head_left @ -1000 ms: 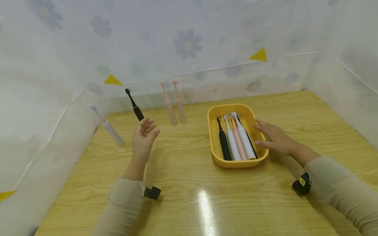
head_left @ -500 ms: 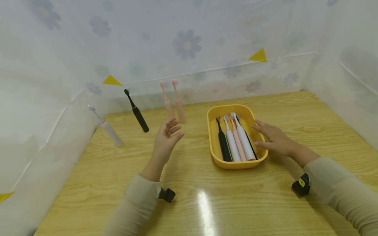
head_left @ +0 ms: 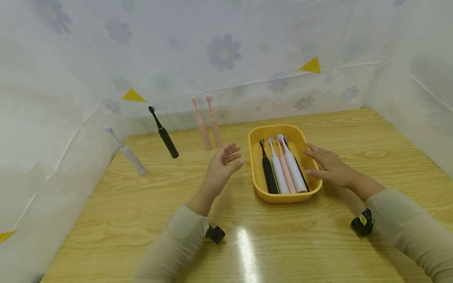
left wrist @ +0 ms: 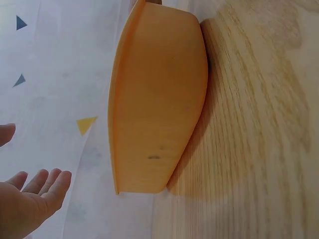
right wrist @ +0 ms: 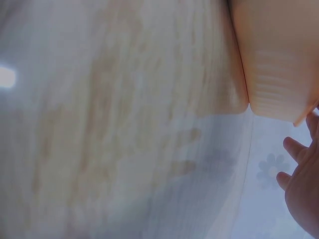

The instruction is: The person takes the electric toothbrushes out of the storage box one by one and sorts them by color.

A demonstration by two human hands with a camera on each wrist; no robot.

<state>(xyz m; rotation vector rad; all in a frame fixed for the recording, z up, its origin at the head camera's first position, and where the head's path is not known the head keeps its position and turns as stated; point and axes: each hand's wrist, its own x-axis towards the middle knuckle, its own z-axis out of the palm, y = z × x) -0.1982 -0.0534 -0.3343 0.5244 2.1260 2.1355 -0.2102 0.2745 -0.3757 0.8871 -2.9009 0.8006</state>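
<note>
A yellow tray (head_left: 260,188) holds several electric toothbrushes: a black toothbrush (head_left: 269,175), white ones, a pink one and another dark one partly hidden. My right hand (head_left: 329,167) rests at the tray's right rim with fingers spread. To the tray's left hovers my left hand (head_left: 220,171), fingers loosely bent and holding nothing; the left wrist view shows the tray's side wall (left wrist: 159,99) close by, apart from the fingers. Two pink toothbrushes (head_left: 204,135) lie just beyond the left hand. Farther left are a black toothbrush (head_left: 166,141) and a white toothbrush (head_left: 132,159).
The wood-grain table (head_left: 283,243) is enclosed by pale sheeting with flower prints (head_left: 223,52). Yellow triangles (head_left: 310,65) mark the sheeting. A bright light reflection lies on the table's near middle.
My left hand has moved right, from beside the black toothbrush on the left, past the pink ones, toward the tray. My right hand and the toothbrushes stay where they were.
</note>
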